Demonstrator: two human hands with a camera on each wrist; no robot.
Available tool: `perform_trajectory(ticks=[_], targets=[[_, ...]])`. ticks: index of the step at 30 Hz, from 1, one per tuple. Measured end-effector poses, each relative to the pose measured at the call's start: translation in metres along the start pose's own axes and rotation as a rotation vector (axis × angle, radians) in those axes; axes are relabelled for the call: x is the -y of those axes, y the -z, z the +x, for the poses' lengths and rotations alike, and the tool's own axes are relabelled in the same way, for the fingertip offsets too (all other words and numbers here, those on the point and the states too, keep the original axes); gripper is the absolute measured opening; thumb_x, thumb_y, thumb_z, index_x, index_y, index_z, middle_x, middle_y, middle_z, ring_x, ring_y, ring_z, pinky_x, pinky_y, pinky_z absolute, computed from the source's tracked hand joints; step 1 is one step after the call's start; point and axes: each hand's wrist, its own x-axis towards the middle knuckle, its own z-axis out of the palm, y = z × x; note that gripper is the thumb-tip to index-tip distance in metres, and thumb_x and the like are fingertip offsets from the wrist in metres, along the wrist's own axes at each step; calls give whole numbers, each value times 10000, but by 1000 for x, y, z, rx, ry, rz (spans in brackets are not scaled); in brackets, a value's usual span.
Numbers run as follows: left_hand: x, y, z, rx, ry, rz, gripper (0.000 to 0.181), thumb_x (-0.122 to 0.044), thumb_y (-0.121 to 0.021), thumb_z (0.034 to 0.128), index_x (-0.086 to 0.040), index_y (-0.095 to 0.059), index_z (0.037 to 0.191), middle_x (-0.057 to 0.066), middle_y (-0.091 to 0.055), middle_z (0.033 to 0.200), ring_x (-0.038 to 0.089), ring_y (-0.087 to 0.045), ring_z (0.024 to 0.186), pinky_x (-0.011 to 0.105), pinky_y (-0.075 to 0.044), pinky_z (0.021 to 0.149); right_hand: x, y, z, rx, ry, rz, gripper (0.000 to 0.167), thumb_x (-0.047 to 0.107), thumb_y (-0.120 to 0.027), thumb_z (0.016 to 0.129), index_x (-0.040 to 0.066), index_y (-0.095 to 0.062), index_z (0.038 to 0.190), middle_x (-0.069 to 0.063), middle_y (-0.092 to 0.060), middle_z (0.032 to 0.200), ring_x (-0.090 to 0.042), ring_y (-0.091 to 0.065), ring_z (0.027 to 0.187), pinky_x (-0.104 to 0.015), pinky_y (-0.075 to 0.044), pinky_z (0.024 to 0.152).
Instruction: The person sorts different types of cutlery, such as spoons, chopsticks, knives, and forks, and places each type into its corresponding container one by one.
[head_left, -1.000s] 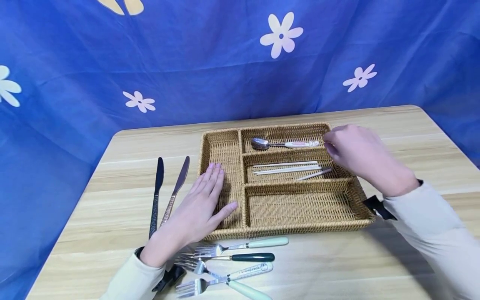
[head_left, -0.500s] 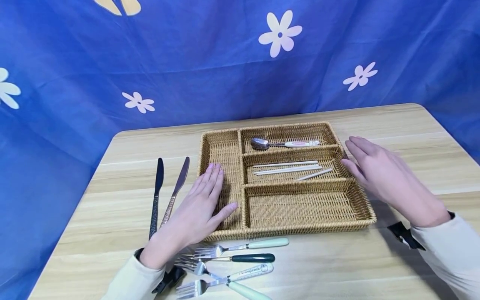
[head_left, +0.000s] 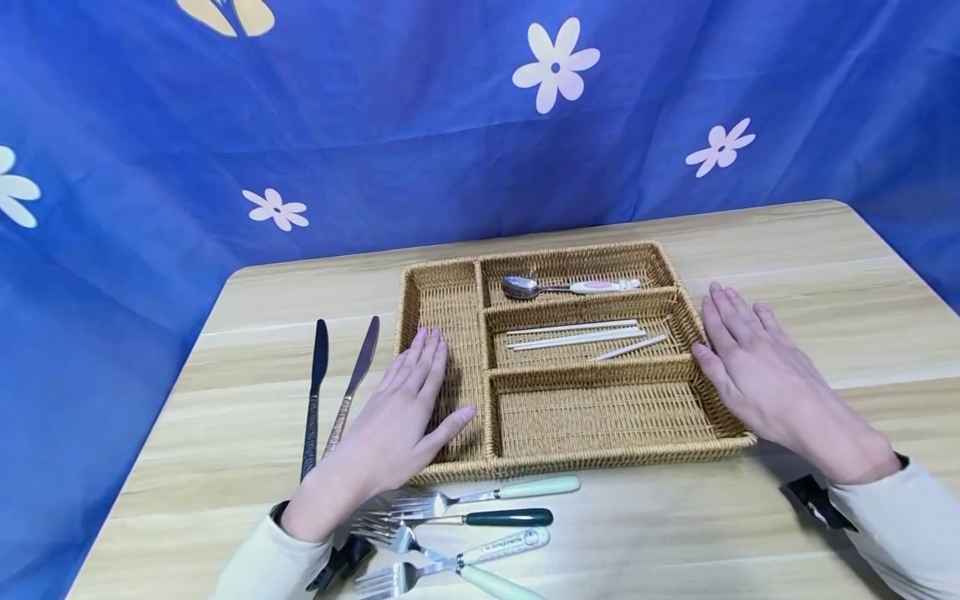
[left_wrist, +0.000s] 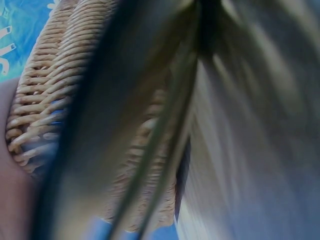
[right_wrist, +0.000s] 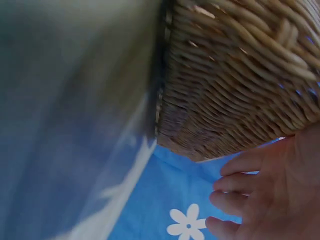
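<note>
A woven wicker cutlery tray [head_left: 622,457] with several compartments lies on the table. Across its left rim rests my left hand [head_left: 397,414], fingers straight and reaching into the long left compartment. My right hand [head_left: 765,379] lies along the outer right side, fingers straight, with the thumb at the rim. In the back compartment is a spoon [head_left: 596,287] with a white and pink handle. White chopsticks [head_left: 577,339] lie in the middle one. The right wrist view shows my fingers [right_wrist: 240,182] beside the wicker wall [right_wrist: 235,90]. A blurred shape covers much of both wrist views.
Left of the tray lie a black table knife [head_left: 311,417] and a copper-coloured knife [head_left: 362,358]. Several forks [head_left: 540,487] with green and white handles lie in front of the tray, partly behind my left wrist. A blue flowered cloth [head_left: 420,150] hangs behind the table.
My right hand has moved from the tray's back right corner down and toward me to its right side, its fingers straightening. My left hand has stayed in place.
</note>
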Motion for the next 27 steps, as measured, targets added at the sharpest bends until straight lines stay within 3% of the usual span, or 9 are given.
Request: perform_trajectory(ticks=[21, 24, 27], targets=[[0, 5, -1, 3, 11, -9, 797, -562, -263, 1009, 43, -105, 1504, 161, 28, 1585, 281, 57, 1468, 454, -54, 1193, 2, -4, -4, -22, 34, -3, 612, 291, -262, 1057, -90, -72, 1497, -231, -2, 1584, -383, -26, 1456, -446, 82, 1181], [3, 7, -1, -27, -3, -47, 752, -512, -281, 1025, 39, -102, 1504, 160, 20, 1582, 286, 58, 1467, 442, -43, 1193, 1, -5, -5, -24, 41, 3, 607, 280, -261, 1057, -88, -65, 1498, -242, -4, 1581, -389, -25, 1455, -437, 92, 1180], [11, 13, -5, -109, 13, -97, 701, -439, -317, 1038, 34, -101, 1508, 150, -5, 1586, 290, 33, 1468, 426, -40, 1191, 0, -6, -6, -30, 51, 5, 600, 267, -263, 1058, -86, -60, 1499, -256, -15, 1577, -397, -28, 1453, -438, 98, 1178]])
